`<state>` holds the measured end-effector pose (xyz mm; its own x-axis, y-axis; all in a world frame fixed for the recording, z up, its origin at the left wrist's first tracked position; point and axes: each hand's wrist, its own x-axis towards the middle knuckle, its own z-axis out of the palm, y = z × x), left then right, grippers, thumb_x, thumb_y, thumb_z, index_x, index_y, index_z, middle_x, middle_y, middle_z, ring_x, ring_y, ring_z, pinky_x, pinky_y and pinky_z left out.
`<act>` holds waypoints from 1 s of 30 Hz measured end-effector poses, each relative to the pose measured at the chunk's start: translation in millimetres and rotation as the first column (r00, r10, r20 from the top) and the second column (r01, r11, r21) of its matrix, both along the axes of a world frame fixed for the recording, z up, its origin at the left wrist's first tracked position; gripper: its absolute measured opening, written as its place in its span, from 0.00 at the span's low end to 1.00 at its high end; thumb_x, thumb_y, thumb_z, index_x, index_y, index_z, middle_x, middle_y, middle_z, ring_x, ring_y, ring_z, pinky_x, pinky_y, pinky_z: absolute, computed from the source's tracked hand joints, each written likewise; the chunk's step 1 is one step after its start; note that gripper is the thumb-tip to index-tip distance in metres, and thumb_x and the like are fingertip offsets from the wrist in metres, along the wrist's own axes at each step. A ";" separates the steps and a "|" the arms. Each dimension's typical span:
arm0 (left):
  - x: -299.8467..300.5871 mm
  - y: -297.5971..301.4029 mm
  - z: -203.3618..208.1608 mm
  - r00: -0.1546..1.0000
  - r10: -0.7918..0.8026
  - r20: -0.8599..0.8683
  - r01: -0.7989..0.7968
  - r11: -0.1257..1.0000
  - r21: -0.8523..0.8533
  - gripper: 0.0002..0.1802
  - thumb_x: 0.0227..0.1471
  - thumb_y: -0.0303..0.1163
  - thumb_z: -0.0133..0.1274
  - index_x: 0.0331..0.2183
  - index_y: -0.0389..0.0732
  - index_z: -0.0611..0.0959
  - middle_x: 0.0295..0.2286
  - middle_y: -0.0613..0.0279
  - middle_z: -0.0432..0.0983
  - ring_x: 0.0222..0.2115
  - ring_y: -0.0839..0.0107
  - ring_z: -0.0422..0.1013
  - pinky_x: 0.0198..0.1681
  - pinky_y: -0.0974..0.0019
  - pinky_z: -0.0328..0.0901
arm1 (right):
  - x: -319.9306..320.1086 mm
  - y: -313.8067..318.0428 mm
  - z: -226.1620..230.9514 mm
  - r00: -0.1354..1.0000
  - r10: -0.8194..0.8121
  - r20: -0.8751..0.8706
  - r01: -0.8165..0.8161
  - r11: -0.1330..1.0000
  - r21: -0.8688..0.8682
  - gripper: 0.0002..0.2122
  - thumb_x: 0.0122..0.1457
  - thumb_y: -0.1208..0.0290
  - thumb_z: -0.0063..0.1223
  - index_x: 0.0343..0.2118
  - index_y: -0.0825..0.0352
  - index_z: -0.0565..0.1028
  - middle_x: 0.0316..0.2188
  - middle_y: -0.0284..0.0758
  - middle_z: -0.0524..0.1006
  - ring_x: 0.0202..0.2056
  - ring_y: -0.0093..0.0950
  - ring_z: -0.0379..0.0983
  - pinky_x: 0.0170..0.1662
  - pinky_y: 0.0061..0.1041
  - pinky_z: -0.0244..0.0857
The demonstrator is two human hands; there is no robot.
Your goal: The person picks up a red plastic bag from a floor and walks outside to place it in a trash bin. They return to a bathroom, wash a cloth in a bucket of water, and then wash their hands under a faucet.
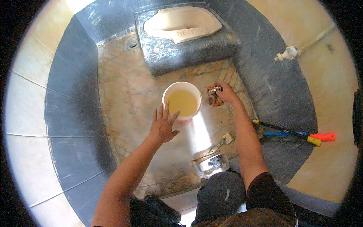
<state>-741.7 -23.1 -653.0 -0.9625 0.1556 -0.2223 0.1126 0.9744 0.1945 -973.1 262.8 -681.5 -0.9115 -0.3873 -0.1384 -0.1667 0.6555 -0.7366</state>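
Washroom, squat toilet [181, 22] on raised plinth [189, 56], wall tap [289, 53], floor drain [132, 45]

Squat toilet [182, 25], white wall tap [289, 53]

The floor [124, 83] is of a yellowish-brown colour, with dark criss-cross lines and stains on it. At its far side there stands a raised dark platform [193, 56], and to the left of this, a small drain [132, 45] is set in the floor. A white bucket [182, 84] stands upright near the middle. A bright reflection lies on the near side of the bucket. Nearer, slightly right, are a tool with a pale block-like end [227, 137] and a transparent container [214, 174].
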 end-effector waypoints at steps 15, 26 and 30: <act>-7.3 19.8 -8.9 0.994 0.095 -0.058 -0.089 0.991 0.098 0.55 0.27 0.56 0.73 0.58 0.48 0.73 0.66 0.31 0.29 0.68 0.35 0.31 0.70 0.43 0.35 | -5.7 -189.9 17.8 0.681 0.676 0.282 -0.642 0.366 0.673 0.18 0.45 0.75 0.59 0.43 0.61 0.80 0.41 0.43 0.81 0.44 0.42 0.78 0.44 0.39 0.73; -8.4 20.8 2.1 0.997 0.044 -0.056 -0.043 0.999 0.018 0.57 0.26 0.60 0.71 0.60 0.53 0.72 0.67 0.32 0.30 0.68 0.35 0.30 0.69 0.43 0.36 | 15.8 -146.6 -139.0 0.687 0.675 0.269 -0.574 0.276 0.771 0.20 0.51 0.61 0.63 0.45 0.67 0.81 0.45 0.46 0.80 0.46 0.43 0.78 0.52 0.40 0.71; -7.5 19.3 -5.7 0.996 0.072 -0.049 -0.070 0.997 0.032 0.59 0.25 0.58 0.73 0.60 0.52 0.71 0.67 0.31 0.30 0.68 0.34 0.31 0.69 0.42 0.38 | 18.3 -160.6 -115.6 0.760 0.595 0.261 -0.637 0.603 0.480 0.17 0.56 0.64 0.57 0.45 0.68 0.80 0.46 0.48 0.80 0.48 0.45 0.78 0.53 0.42 0.70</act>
<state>-749.2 -3.8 -658.7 -0.9811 0.0926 -0.1701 0.0538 0.9740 0.2202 -954.8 102.2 -797.1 -0.4636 -0.7026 -0.5399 -0.6388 0.6873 -0.3459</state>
